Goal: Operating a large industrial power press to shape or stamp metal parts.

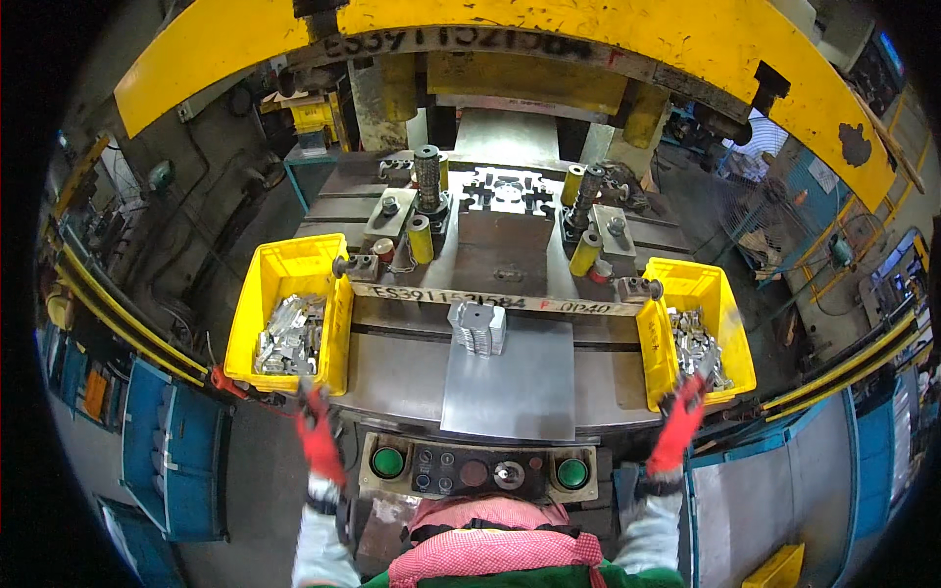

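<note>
My left hand (317, 416), in a red and dark glove, is at the front edge of the left yellow bin (338, 367). My right hand (685, 400), gloved alike, is at the front of the right yellow bin (664, 380). Motion smears the fingers of both hands, and whether they hold anything is unclear. Shiny metal pieces (291, 333) lie heaped in the left bin, and similar metal pieces (694, 343) in the right one. Between the bins, a stack of metal parts (477, 328) stands on a flat metal sheet (508, 392).
Behind the stack is a press die (505, 245) with upright guide posts (427, 181) and a pale cut-out metal part (507, 190). A yellow press beam (235, 44) spans overhead. In front of me is a control panel (480, 468) with green buttons (387, 462) at both ends.
</note>
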Demonstrator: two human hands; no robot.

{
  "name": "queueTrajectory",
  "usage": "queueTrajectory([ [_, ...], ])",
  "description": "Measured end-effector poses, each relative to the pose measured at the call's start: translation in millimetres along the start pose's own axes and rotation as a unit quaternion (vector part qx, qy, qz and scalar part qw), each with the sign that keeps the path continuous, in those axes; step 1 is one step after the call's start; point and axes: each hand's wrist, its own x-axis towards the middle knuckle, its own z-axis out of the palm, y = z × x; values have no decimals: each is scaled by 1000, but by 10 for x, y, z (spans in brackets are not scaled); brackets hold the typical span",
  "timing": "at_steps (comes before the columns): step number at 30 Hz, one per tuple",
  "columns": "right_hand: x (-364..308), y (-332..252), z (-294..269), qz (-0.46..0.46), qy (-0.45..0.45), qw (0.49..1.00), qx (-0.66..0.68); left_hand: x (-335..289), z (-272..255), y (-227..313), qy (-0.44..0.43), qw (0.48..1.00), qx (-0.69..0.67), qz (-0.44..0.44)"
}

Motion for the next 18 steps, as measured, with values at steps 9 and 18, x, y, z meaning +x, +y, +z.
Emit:
queueTrajectory([
  [9, 1013, -1154, 2577, -192, -323, 920, -115, 786, 3039, 1031, -430, 874, 122, 190],
  [18, 729, -1261, 1436, -260, -146, 951, 77, 487, 2410, 1280, -338, 940, 21, 43],
])
